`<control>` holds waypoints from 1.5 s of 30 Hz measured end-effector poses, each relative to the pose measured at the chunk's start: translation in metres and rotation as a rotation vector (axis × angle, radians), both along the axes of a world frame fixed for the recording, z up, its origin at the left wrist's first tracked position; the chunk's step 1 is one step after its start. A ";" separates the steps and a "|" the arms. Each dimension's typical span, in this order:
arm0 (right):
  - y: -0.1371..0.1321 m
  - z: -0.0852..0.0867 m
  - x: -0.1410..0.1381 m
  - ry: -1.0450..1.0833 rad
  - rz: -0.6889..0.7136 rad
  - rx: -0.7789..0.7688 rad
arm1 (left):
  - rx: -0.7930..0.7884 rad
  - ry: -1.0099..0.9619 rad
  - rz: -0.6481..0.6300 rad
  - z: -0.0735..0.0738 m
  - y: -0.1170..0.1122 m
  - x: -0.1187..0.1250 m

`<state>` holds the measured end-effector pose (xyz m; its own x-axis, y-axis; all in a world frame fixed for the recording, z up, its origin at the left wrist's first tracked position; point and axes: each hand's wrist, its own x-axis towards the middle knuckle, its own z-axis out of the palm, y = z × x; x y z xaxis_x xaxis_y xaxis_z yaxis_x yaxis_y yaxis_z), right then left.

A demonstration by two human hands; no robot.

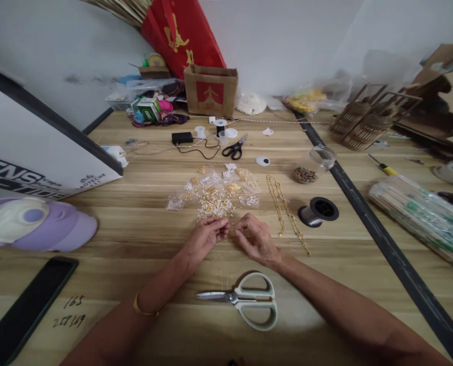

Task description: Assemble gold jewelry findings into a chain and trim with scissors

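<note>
My left hand [207,236] is closed in a pinch at the near edge of a pile of gold and clear beads [215,203]. Beside it, my right hand [257,238] is also pinched, thumb against fingertips. What lies between the fingers of either hand is too small to make out, though thin strands seem to hang below the left one. Gold bead chains [285,211] lie to the right of my right hand, with a spool of thin clear line [318,211] beyond them. Pale-green-handled scissors [245,297] rest on the table nearer to me than both hands.
Black scissors [236,147] and a jar of dark beads [312,165] stand farther back. To the left are a purple cap [59,223], a phone [26,310] and a white box [39,147]. A packet of sticks [420,213] lies right, across a black strip [371,234].
</note>
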<state>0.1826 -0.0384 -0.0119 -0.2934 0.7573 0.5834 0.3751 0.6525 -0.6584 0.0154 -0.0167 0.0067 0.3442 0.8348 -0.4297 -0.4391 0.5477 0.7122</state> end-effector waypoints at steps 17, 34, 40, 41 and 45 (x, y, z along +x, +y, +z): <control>0.001 -0.001 0.000 -0.030 0.005 -0.024 | -0.013 0.000 0.011 0.001 -0.001 0.002; 0.001 -0.001 0.000 -0.036 -0.005 -0.019 | 0.006 -0.003 -0.004 0.000 -0.002 0.002; 0.001 -0.002 0.000 -0.043 -0.003 -0.032 | 0.017 -0.012 -0.013 -0.001 -0.002 0.001; 0.001 -0.002 0.000 -0.042 -0.003 -0.033 | 0.017 -0.012 -0.015 -0.002 -0.002 0.001; 0.001 -0.001 0.000 -0.034 -0.003 -0.028 | 0.030 -0.014 -0.017 -0.003 -0.003 0.001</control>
